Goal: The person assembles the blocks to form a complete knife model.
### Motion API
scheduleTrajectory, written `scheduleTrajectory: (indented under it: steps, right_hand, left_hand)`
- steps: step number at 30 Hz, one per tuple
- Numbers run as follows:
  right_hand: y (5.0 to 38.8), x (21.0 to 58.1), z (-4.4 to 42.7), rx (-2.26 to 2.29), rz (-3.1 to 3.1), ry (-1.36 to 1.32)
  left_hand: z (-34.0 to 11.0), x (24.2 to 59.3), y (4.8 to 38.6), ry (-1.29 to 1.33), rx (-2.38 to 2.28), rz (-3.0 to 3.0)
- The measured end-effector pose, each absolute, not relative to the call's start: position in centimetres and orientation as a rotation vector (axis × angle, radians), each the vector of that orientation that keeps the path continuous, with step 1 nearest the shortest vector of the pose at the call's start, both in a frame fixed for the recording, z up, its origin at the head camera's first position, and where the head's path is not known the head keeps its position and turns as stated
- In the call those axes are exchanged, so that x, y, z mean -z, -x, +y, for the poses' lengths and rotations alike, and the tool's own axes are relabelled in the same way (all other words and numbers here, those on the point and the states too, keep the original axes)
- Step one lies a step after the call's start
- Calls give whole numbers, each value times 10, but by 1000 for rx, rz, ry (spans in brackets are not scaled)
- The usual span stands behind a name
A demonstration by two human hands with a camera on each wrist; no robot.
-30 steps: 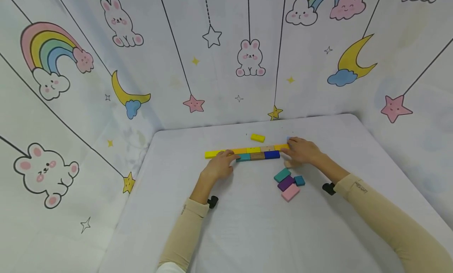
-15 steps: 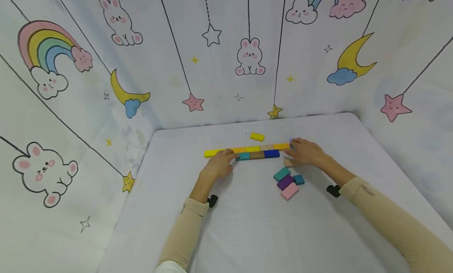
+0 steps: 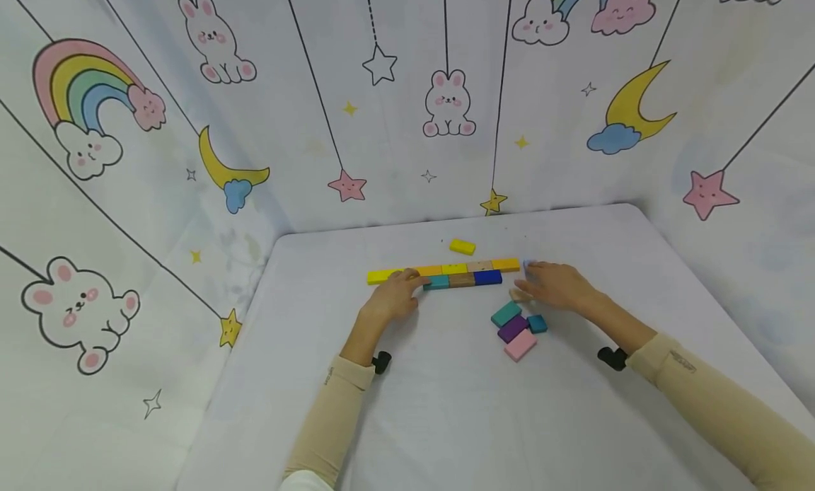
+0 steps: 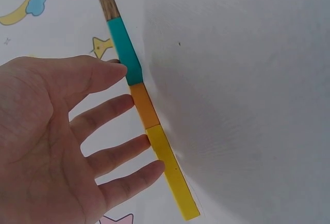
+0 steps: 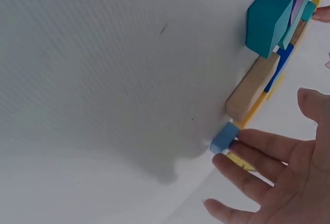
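Observation:
Two rows of blocks lie side by side: a back row of yellow (image 3: 380, 276), orange (image 3: 506, 264) and wood-toned blocks, and a front row of teal (image 3: 436, 282), brown (image 3: 461, 280) and dark blue (image 3: 488, 277) blocks. The left hand (image 3: 393, 297) rests at the rows' left part, its fingertips along the yellow and orange blocks and its thumb at the teal one in the left wrist view. At the rows' right end, the right hand (image 3: 557, 286) has extended, spread fingers touching a small light blue block (image 5: 224, 137). A natural wood block (image 5: 253, 87) lies beside it.
In front of the rows lie a teal-green block (image 3: 506, 313), a purple block (image 3: 513, 328), a pink block (image 3: 521, 345) and a small blue-teal block (image 3: 537, 324). A lone yellow block (image 3: 462, 247) lies behind the rows. A patterned cloth wall stands behind the table.
The right hand has moved right and a little toward the person, off the orange end block, and the light blue block has shifted slightly the same way. The left hand has stayed in place.

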State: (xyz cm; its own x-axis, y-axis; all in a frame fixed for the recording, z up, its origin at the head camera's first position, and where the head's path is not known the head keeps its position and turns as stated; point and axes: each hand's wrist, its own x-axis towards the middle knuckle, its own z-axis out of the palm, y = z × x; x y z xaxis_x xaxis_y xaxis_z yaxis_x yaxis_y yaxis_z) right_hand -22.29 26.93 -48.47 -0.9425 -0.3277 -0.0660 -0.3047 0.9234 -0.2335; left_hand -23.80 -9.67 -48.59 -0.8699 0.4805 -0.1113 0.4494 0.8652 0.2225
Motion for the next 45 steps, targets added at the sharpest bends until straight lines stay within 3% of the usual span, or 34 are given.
scheduleTrajectory:
  steps: [21, 45]
  right_hand:
    - [200, 484, 262, 476, 2938, 507]
    - [202, 493, 255, 442, 2939, 567]
  left_hand:
    - [-97, 486, 238, -736, -307, 2864]
    - [-97, 487, 238, -723, -314, 2874]
